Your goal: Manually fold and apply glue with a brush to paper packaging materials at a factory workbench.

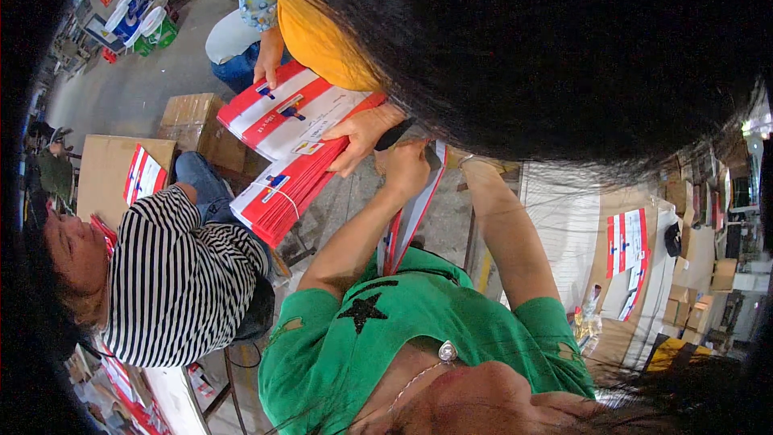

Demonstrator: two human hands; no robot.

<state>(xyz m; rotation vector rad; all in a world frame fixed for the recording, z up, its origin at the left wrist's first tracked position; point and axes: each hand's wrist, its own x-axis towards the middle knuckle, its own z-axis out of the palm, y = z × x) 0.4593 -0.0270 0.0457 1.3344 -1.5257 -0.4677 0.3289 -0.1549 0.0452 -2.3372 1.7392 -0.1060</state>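
Closest of all, a co-worker's dark hair (564, 40) fills the upper right, and the person's green top (419, 306) spreads below it. Between the person's forearms, a red-and-white packet (419, 208) stands on edge, running from the hands down to the front of the green top. The left hand (407, 167) is curled tight at the packet's upper end, closed on it, with the fingertips out of sight. The right hand (467, 159) is mostly covered by the hair; I cannot tell how far open it is or what it holds.

Just beyond the left hand, the co-worker in a yellow garment (318, 32) holds a stack of packets (290, 133) with both hands, one at its far left corner and one at its right edge. A pale band (283, 197) circles the nearer bundle.

Over to the left sits a person in a striped top (185, 274). Past the striped shoulder, a flat packet (145, 177) lies near the right edge of a carton (109, 165). On the right, more packets (626, 242) lie on a cardboard surface (592, 229), toward its right edge. Farthest off, blue and green buckets (133, 20) stand on the floor (121, 89).
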